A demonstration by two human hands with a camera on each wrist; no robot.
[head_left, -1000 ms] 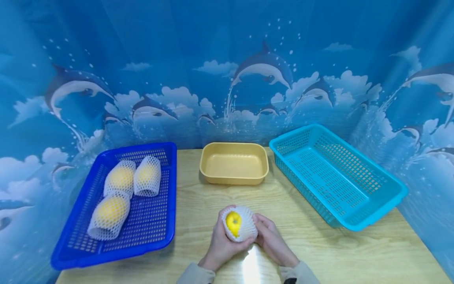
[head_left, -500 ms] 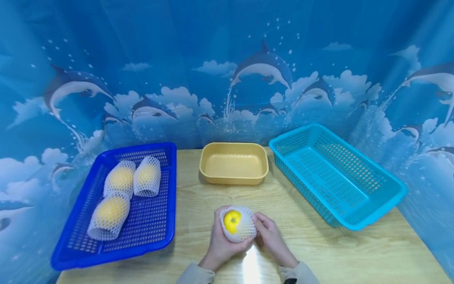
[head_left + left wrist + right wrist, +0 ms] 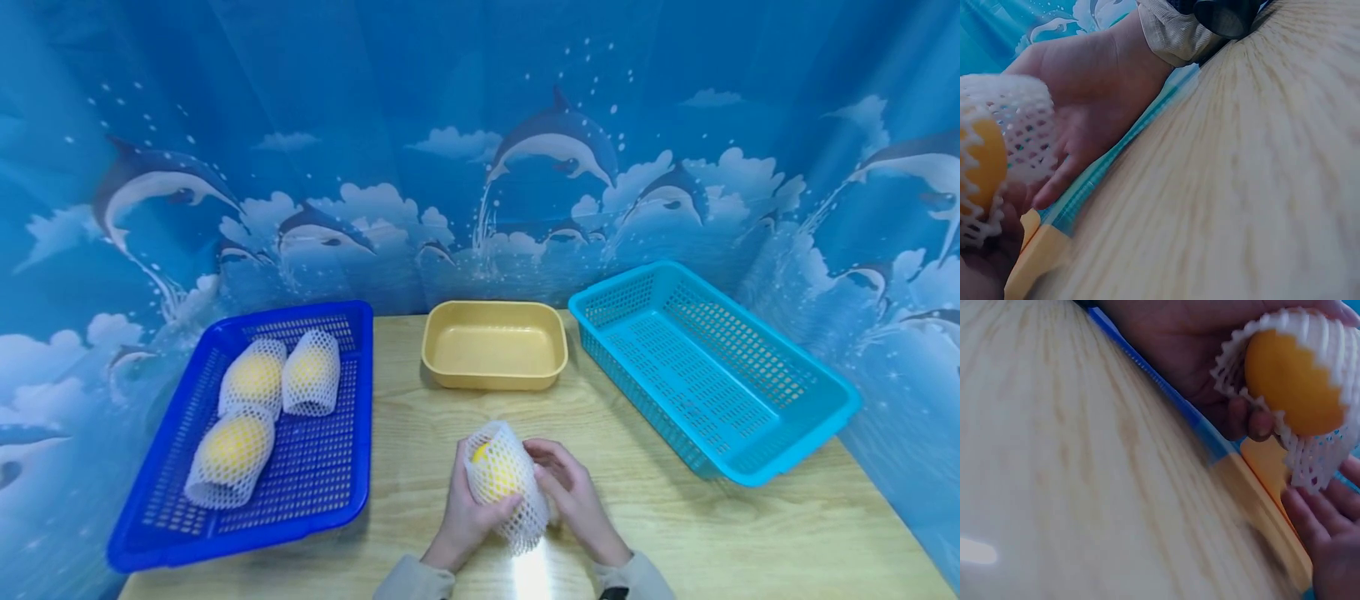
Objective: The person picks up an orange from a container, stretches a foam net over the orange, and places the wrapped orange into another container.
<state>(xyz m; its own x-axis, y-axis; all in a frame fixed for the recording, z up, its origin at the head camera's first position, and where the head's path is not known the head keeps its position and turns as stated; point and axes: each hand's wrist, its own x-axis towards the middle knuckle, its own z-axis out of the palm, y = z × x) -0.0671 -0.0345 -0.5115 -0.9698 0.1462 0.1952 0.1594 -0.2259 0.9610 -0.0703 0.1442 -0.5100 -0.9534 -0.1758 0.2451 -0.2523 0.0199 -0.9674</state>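
Observation:
My left hand [image 3: 467, 518] grips a yellow round fruit [image 3: 1294, 387] in a white foam net sleeve [image 3: 527, 518], its thumb across the near side. The sleeve stands out past the fruit at both ends, and in the right wrist view a smooth part of the fruit shows bare. At the sleeve's right side is my right hand [image 3: 581, 504], fingers loosely bent and thumb apart from them. Its fingertips [image 3: 1297, 497] lie right at the sleeve's edge in the right wrist view. The left wrist view shows the sleeve overlapping the right hand's fingers.
At the left, a dark blue basket [image 3: 330, 475] holds three net-wrapped yellow fruits [image 3: 234, 448]. A yellow tray [image 3: 495, 382] stands at the back middle of the wooden table [image 3: 420, 425]. A turquoise basket [image 3: 690, 379] sits at the right. Behind hangs a dolphin-print curtain [image 3: 420, 100].
The fruit has turned in my left hand: its dimpled end faced up before, and now the sleeve's length runs from upper left to lower right. My right hand's fingers have spread away from the sleeve.

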